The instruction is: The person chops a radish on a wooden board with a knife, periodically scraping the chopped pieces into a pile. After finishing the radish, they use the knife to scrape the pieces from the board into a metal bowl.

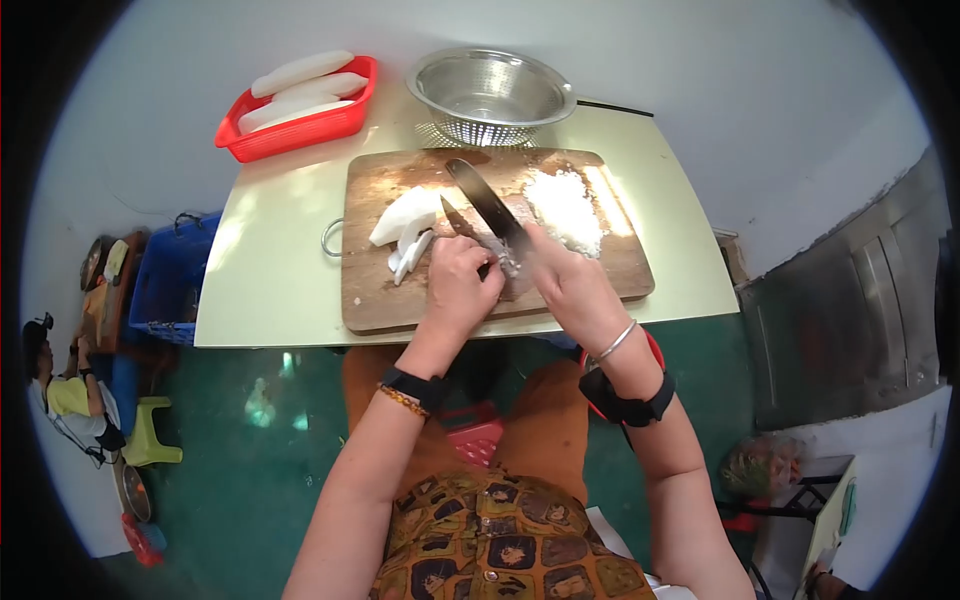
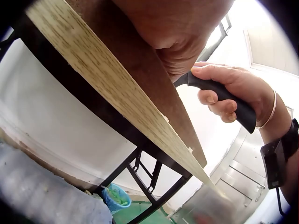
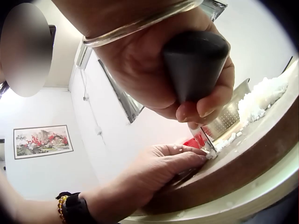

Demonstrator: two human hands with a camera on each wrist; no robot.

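My right hand (image 1: 575, 285) grips the black handle (image 2: 224, 95) of a kitchen knife (image 1: 488, 203), its blade angled over the wooden cutting board (image 1: 375, 305). Beside the blade, my left hand (image 1: 460, 280) has its fingers bent down on the board, holding white radish there; the piece is mostly hidden under them. Small chopped bits (image 3: 212, 153) lie right at the left fingertips in the right wrist view. Larger cut white radish pieces (image 1: 405, 218) rest left of that hand. A pile of finely chopped white radish (image 1: 565, 210) covers the board's right side.
Behind the board stand a red plastic basket (image 1: 300, 140) of long peeled white radishes and a perforated metal colander (image 1: 490, 90). The pale table (image 1: 270, 270) extends around the board. Left on the floor are a blue crate (image 1: 175, 275) and a green stool (image 1: 152, 430); another person (image 1: 85, 400) is beyond.
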